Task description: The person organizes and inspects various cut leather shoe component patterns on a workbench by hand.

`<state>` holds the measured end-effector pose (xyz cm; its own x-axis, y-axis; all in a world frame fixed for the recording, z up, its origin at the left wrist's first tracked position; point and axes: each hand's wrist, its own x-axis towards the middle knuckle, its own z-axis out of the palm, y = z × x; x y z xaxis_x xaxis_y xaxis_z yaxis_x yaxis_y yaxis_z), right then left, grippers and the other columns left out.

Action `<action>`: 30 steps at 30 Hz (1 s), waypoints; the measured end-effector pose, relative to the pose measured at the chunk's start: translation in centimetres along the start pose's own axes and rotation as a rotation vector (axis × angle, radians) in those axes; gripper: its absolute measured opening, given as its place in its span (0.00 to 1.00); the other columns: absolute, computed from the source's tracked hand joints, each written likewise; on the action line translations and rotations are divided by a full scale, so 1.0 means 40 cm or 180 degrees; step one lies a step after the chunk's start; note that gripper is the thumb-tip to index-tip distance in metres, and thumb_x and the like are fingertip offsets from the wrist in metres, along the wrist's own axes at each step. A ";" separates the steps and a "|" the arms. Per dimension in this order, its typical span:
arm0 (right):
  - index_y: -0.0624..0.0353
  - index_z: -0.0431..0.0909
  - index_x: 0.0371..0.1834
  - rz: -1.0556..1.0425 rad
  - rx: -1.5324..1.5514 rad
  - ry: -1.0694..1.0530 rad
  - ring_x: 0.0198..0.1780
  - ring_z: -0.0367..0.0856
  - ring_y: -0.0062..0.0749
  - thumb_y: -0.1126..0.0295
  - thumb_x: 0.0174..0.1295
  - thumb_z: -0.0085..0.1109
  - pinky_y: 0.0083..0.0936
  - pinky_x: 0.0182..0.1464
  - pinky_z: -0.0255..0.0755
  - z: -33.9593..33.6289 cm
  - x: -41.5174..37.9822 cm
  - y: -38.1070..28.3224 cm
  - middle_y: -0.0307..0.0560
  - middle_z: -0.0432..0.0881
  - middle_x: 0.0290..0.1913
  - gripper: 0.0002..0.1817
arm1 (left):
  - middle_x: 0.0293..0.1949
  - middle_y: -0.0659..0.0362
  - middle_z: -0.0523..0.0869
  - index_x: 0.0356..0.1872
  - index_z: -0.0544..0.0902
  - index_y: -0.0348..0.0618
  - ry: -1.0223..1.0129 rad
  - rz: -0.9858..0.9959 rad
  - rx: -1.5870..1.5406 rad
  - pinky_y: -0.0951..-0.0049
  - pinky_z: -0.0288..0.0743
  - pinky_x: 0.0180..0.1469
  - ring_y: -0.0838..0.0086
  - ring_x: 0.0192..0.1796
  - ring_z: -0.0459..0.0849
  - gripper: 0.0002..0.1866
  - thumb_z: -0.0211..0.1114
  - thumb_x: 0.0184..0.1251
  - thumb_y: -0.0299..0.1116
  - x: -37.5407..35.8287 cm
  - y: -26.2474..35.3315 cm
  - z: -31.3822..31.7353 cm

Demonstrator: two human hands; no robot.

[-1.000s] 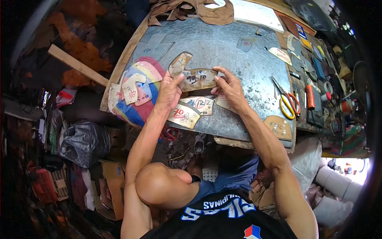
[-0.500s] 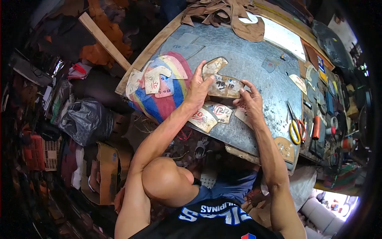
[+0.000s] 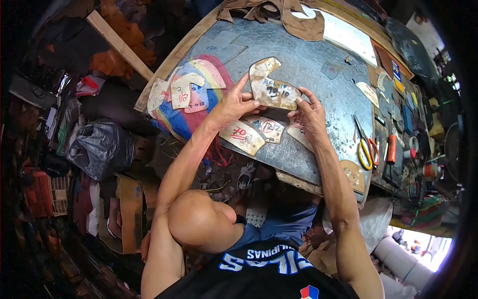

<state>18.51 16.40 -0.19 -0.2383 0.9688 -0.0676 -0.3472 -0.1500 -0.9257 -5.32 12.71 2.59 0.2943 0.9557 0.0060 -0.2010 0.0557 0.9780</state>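
A worn, curved pattern template (image 3: 273, 89) with handwritten marks is held up over the metal-topped table (image 3: 343, 117). My left hand (image 3: 238, 103) pinches its left edge, thumb along the near side. My right hand (image 3: 309, 110) grips its right end between thumb and fingers. Beneath it on the table lie a template marked 70 (image 3: 242, 136) and another with a red circled number (image 3: 270, 128). A further template (image 3: 297, 130) is partly hidden behind my right hand. To the left, several templates (image 3: 180, 90) rest on a striped, colourful sack (image 3: 173, 121).
Scissors with yellow and orange handles (image 3: 367, 152) lie at the table's right side, near an orange-handled tool (image 3: 392, 149). Brown leather pieces (image 3: 302, 25) lie along the far edge. A black plastic bag (image 3: 102, 149) and a cardboard box (image 3: 130, 214) stand at left.
The template has been tilted so its marked face shows more fully, and my left fingers have opened out a little along its edge. The whole view has shifted slightly.
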 end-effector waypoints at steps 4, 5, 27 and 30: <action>0.61 0.69 0.60 -0.0033 -0.0063 -0.0019 0.25 0.83 0.24 0.73 0.68 0.53 0.16 0.24 0.77 -0.002 0.002 0.002 0.49 0.83 0.39 0.18 | 0.49 0.47 0.84 0.75 0.38 0.41 0.0274 0.0520 0.1023 0.74 0.78 0.50 0.71 0.47 0.84 0.48 0.64 0.63 0.25 -0.008 -0.039 0.006; 0.61 0.70 0.60 -0.0030 -0.0067 -0.0031 0.25 0.83 0.24 0.72 0.68 0.53 0.16 0.24 0.77 -0.002 0.002 0.003 0.48 0.83 0.39 0.18 | 0.48 0.46 0.84 0.75 0.37 0.40 0.0383 0.0527 0.1329 0.73 0.78 0.50 0.69 0.47 0.85 0.49 0.65 0.63 0.26 -0.012 -0.045 0.005; 0.60 0.71 0.59 -0.0061 -0.0014 -0.0063 0.24 0.83 0.23 0.72 0.67 0.54 0.16 0.24 0.77 -0.006 0.004 0.008 0.47 0.83 0.37 0.18 | 0.41 0.46 0.87 0.73 0.47 0.34 0.0733 0.0953 0.2293 0.71 0.77 0.49 0.65 0.45 0.87 0.44 0.66 0.61 0.28 -0.024 -0.040 0.017; 0.59 0.71 0.60 0.0015 -0.0115 0.0006 0.24 0.83 0.22 0.72 0.67 0.55 0.16 0.24 0.77 -0.005 0.003 0.007 0.44 0.83 0.32 0.18 | 0.44 0.48 0.86 0.74 0.41 0.32 0.0593 0.0962 0.1652 0.74 0.78 0.49 0.71 0.45 0.85 0.47 0.66 0.63 0.27 -0.021 -0.047 0.021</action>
<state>18.57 16.51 -0.51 -0.2381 0.9685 -0.0727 -0.3132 -0.1474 -0.9382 -4.42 11.55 0.91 0.1181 0.9442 0.3075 0.2437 -0.3277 0.9128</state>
